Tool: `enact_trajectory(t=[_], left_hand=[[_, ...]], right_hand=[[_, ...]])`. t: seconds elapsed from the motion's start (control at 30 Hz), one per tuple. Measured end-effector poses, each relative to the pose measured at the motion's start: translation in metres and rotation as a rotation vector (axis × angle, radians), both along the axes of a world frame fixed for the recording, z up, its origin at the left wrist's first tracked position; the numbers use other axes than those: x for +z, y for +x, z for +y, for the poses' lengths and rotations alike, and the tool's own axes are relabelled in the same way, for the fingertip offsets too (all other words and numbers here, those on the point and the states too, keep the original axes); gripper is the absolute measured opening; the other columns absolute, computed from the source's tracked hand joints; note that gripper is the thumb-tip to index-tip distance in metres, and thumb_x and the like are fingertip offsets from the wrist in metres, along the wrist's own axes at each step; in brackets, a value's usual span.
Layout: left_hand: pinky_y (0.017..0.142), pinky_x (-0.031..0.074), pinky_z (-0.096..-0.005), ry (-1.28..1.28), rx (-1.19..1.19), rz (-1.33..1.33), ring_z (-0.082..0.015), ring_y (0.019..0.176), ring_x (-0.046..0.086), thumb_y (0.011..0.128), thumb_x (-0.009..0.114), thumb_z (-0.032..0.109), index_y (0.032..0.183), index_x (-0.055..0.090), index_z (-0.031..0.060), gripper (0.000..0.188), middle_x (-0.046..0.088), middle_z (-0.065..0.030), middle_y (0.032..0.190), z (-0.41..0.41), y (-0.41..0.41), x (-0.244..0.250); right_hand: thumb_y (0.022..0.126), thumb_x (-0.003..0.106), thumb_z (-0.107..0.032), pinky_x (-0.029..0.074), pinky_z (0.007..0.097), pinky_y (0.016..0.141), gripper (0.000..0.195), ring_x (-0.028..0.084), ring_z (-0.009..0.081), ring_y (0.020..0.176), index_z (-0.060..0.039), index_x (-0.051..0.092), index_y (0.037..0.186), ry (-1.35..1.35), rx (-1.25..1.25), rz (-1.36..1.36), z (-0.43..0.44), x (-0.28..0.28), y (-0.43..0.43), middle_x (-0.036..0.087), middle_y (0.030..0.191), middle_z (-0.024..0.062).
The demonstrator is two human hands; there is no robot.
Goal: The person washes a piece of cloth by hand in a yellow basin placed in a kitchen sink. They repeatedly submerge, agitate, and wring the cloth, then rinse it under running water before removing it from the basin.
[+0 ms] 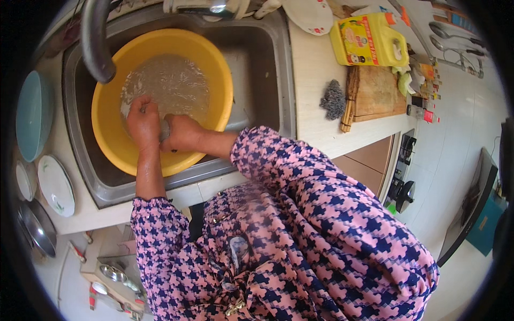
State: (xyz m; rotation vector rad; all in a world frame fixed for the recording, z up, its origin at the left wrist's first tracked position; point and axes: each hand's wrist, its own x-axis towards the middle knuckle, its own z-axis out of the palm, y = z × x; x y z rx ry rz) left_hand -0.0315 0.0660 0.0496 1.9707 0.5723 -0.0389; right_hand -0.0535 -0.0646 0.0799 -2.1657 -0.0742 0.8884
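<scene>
A round yellow plastic basin point(223, 96) stands in the metal sink point(257, 72), with cloudy, rippling water point(168, 80) in it. Over the near left part of the basin, my left hand point(143, 122) is wet and its fingers are curled. My right hand point(182, 132) is close beside it, gripping a greyish object point(164, 130) that shows between the two hands. Both hands seem to be on this object; most of it is hidden, and I cannot tell what it is. The grey faucet spout point(98, 60) hangs over the basin's left rim.
On the right counter are a steel wool scourer point(333, 100), a bundle of sticks point(350, 100), a wooden cutting board point(379, 90) and a yellow detergent jug point(367, 40). A blue-green bowl point(34, 116), a white plate point(56, 184) and a metal basin point(42, 228) are at left.
</scene>
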Motion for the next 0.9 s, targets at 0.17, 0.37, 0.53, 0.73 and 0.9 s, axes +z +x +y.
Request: enact_trajectory(t=[0.17,0.37,0.53,0.73,0.9], left_hand=[[0.089,0.047,-0.0328,-0.191,-0.051,-0.049,-0.0204,0.099,0.064,0.091,0.063,0.023,0.121,0.061,-0.0001,0.038,0.067,-0.0122,0.107,-0.001,-0.007,0.014],[0.097,0.044,-0.0316,-0.168,0.025,-0.037,-0.0197,0.11,0.059,0.097,0.06,0.023,0.135,0.048,-0.0024,0.048,0.06,-0.0135,0.123,0.053,-0.056,0.055],[0.096,0.045,-0.0313,-0.004,0.163,-0.132,-0.0206,0.108,0.059,0.098,0.06,0.021,0.137,0.047,-0.003,0.048,0.061,-0.0144,0.118,0.109,-0.101,0.037],[0.094,0.045,-0.0331,0.152,0.2,-0.136,-0.0212,0.105,0.058,0.097,0.061,0.023,0.132,0.051,-0.0031,0.045,0.061,-0.0146,0.118,0.13,-0.127,0.029],[0.094,0.046,-0.0385,0.422,0.045,-0.128,-0.0292,0.106,0.059,0.094,0.064,0.02,0.123,0.058,-0.0032,0.038,0.061,-0.0174,0.116,0.146,-0.15,0.031]], right_hand=[[0.058,0.083,-0.035,0.054,0.0397,0.078,0.071,0.069,0.036,0.09,0.0084,0.06,0.109,-0.013,0.007,0.0,-0.027,0.035,0.005,0.068,0.092,0.0268],[0.06,0.088,-0.049,0.053,0.0414,0.083,0.078,0.067,0.0336,0.1,0.0045,0.061,0.11,-0.171,-0.364,-0.399,-0.139,0.089,-0.002,0.068,0.105,0.025],[0.071,0.082,-0.037,0.052,0.0432,0.084,0.07,0.063,0.0402,0.102,0.0025,0.054,0.122,-0.641,-0.536,-0.789,-0.229,0.128,0.023,0.064,0.11,0.0263],[0.074,0.08,-0.03,0.049,0.0451,0.087,0.071,0.058,0.0406,0.107,0.0033,0.049,0.128,-0.842,-0.388,-0.858,-0.304,0.096,0.02,0.062,0.112,0.024],[0.074,0.078,-0.023,0.047,0.0444,0.091,0.06,0.058,0.0402,0.104,0.0017,0.056,0.124,-0.862,-0.388,-1.002,-0.331,0.121,-0.011,0.062,0.111,0.0234]])
